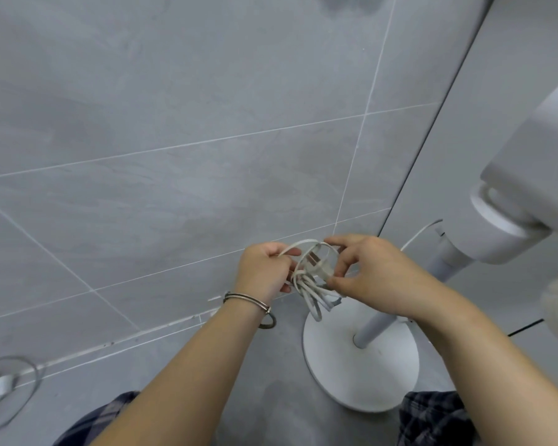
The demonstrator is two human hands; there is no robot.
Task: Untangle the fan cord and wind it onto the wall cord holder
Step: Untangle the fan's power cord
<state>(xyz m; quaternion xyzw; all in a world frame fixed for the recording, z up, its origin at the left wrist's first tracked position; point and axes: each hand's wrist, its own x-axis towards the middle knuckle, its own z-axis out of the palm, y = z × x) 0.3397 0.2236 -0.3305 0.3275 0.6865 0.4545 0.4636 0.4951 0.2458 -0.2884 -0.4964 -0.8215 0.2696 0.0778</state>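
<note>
Grey tiled wall (174,123), grey floor (271,397). Above fan base (361,375), left hand (264,268) and right hand (377,272) pinch tangled cord (310,294) in curled fingers.

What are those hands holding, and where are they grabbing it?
Both hold the tangled white fan cord. The left hand grips loops on the bundle's left side; the right hand pinches its right side, next to the white plug.

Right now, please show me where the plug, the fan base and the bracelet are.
plug (318,270): head view, on its white body.
fan base (368,381): head view, on the disc's bare top.
bracelet (245,297): head view, on the band at the left wrist.
</note>
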